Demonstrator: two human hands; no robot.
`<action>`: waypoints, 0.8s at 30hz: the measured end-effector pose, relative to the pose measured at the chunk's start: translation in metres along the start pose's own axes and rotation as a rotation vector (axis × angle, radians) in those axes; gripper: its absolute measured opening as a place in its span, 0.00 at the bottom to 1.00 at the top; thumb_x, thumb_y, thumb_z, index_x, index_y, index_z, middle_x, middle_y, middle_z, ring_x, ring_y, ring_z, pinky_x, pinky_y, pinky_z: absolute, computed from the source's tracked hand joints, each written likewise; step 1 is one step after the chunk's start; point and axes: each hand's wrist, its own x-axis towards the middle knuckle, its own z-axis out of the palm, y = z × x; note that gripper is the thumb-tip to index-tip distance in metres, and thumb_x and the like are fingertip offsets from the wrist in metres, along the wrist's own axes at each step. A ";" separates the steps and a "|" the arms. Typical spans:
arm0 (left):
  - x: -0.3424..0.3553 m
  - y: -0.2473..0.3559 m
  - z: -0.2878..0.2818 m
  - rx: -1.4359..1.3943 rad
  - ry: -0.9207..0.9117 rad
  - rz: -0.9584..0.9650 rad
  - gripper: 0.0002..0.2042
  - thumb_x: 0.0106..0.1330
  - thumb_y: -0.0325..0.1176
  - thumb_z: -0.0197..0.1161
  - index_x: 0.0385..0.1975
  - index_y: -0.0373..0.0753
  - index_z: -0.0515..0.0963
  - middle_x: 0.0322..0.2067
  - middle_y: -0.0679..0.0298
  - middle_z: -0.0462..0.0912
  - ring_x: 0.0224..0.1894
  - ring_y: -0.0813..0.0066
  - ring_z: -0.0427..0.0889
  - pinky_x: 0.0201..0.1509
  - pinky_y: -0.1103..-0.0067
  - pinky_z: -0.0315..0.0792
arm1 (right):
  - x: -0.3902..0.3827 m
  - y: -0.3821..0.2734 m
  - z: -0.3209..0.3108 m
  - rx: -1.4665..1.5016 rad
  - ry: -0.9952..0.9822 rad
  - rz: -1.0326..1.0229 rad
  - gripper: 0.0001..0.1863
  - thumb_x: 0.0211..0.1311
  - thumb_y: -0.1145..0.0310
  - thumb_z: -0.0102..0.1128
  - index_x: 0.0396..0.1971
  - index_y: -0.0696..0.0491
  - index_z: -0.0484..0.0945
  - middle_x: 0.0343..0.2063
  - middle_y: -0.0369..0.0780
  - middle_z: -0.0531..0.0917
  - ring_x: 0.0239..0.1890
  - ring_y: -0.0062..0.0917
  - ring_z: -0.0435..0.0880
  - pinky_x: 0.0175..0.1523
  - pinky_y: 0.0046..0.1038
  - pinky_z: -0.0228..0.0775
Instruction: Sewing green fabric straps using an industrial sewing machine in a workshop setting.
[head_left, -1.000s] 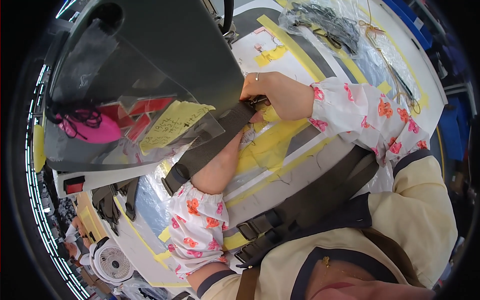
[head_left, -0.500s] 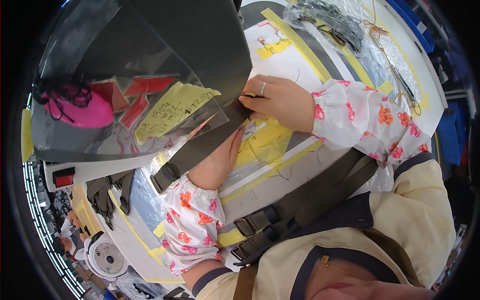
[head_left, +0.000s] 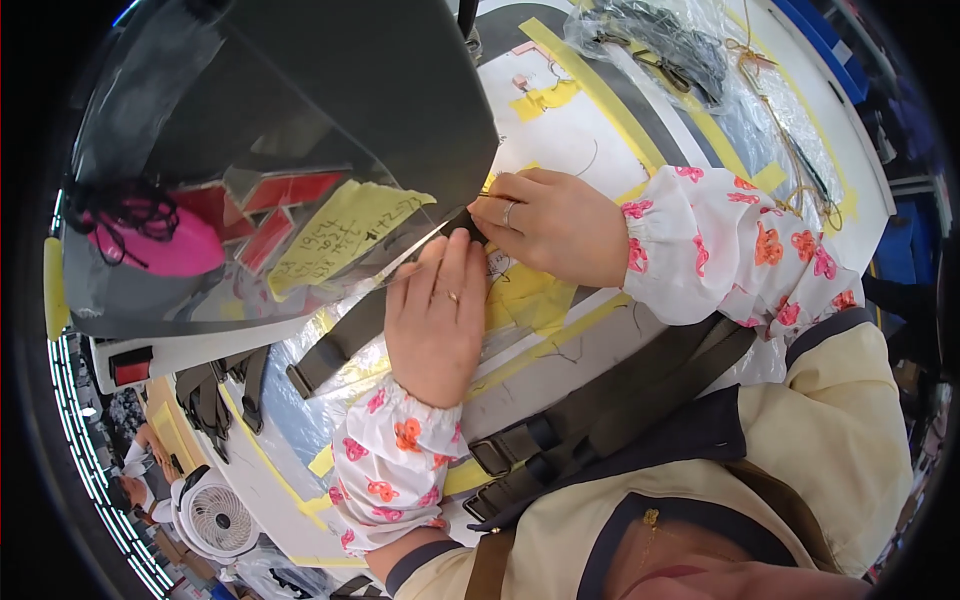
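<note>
A dark webbing strap (head_left: 365, 323) with a buckle (head_left: 300, 380) at its lower left end runs beneath my left hand (head_left: 437, 325). That hand lies palm down with its fingers stretched out flat on the strap, close to the edge of a large dark machine housing (head_left: 400, 90). My right hand (head_left: 562, 228) has its fingers bent and pinched on the strap's dark far part (head_left: 463, 222), right beside my left fingertips. The housing hides what lies under its edge.
More dark straps with buckles (head_left: 630, 395) lie across the near table edge against me. Further straps (head_left: 215, 395) hang at the left. A clear plastic bag (head_left: 650, 50) of dark parts sits at the back. A white fan (head_left: 213, 515) stands lower left, near another person's hand (head_left: 150, 440).
My left hand has come from under the strap to lie flat on top of it. The buckle end has shifted slightly left and down. My right hand has moved slightly left and down.
</note>
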 end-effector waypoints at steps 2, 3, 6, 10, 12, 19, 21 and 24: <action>-0.002 -0.011 0.011 -0.023 0.006 0.006 0.10 0.50 0.25 0.61 0.34 0.32 0.78 0.39 0.62 0.79 0.41 0.68 0.77 0.42 0.77 0.72 | -0.002 0.002 0.001 0.000 0.035 -0.008 0.14 0.38 0.73 0.58 0.30 0.58 0.78 0.35 0.36 0.76 0.42 0.26 0.74 0.44 0.24 0.70; -0.002 -0.017 0.013 -0.066 0.013 0.040 0.10 0.50 0.26 0.61 0.33 0.33 0.78 0.39 0.61 0.79 0.40 0.68 0.78 0.40 0.77 0.73 | -0.002 0.002 0.001 0.002 0.036 -0.009 0.14 0.38 0.73 0.58 0.30 0.58 0.78 0.35 0.36 0.76 0.42 0.26 0.74 0.44 0.24 0.70; -0.005 -0.025 0.019 -0.147 0.014 0.055 0.10 0.49 0.25 0.62 0.33 0.34 0.78 0.40 0.61 0.79 0.38 0.68 0.79 0.36 0.79 0.74 | -0.001 0.002 0.002 -0.009 0.053 0.004 0.14 0.39 0.73 0.58 0.31 0.58 0.78 0.35 0.35 0.76 0.42 0.25 0.73 0.45 0.25 0.69; -0.003 -0.023 0.025 -0.254 0.010 -0.019 0.11 0.49 0.25 0.61 0.34 0.37 0.79 0.41 0.63 0.79 0.33 0.69 0.79 0.30 0.80 0.75 | -0.001 0.007 -0.001 0.044 0.029 -0.053 0.11 0.40 0.72 0.57 0.29 0.55 0.77 0.37 0.35 0.76 0.42 0.26 0.73 0.47 0.26 0.67; 0.004 -0.026 0.021 -0.250 -0.037 -0.036 0.11 0.49 0.25 0.61 0.35 0.37 0.79 0.42 0.65 0.79 0.33 0.69 0.79 0.31 0.79 0.74 | -0.001 0.009 0.000 0.109 0.021 -0.056 0.10 0.41 0.72 0.57 0.28 0.55 0.76 0.38 0.35 0.76 0.42 0.26 0.73 0.47 0.27 0.67; -0.004 -0.019 0.018 -0.276 -0.049 -0.129 0.14 0.50 0.24 0.60 0.38 0.40 0.78 0.43 0.66 0.78 0.38 0.68 0.76 0.40 0.75 0.70 | -0.003 0.008 -0.002 0.050 0.061 -0.005 0.09 0.41 0.72 0.57 0.27 0.53 0.77 0.39 0.34 0.77 0.43 0.25 0.73 0.50 0.29 0.64; -0.005 -0.017 0.017 -0.337 -0.073 -0.209 0.14 0.49 0.22 0.62 0.38 0.39 0.78 0.42 0.61 0.77 0.41 0.63 0.75 0.43 0.72 0.69 | -0.002 0.005 -0.007 0.072 0.009 0.028 0.09 0.41 0.72 0.57 0.27 0.53 0.78 0.37 0.33 0.78 0.45 0.24 0.73 0.53 0.30 0.62; -0.008 -0.015 0.014 -0.348 -0.037 -0.272 0.14 0.49 0.22 0.62 0.37 0.41 0.79 0.42 0.58 0.77 0.41 0.60 0.76 0.44 0.72 0.69 | 0.001 0.000 -0.008 0.055 -0.009 0.022 0.09 0.41 0.72 0.57 0.27 0.53 0.78 0.37 0.32 0.78 0.47 0.24 0.72 0.55 0.32 0.59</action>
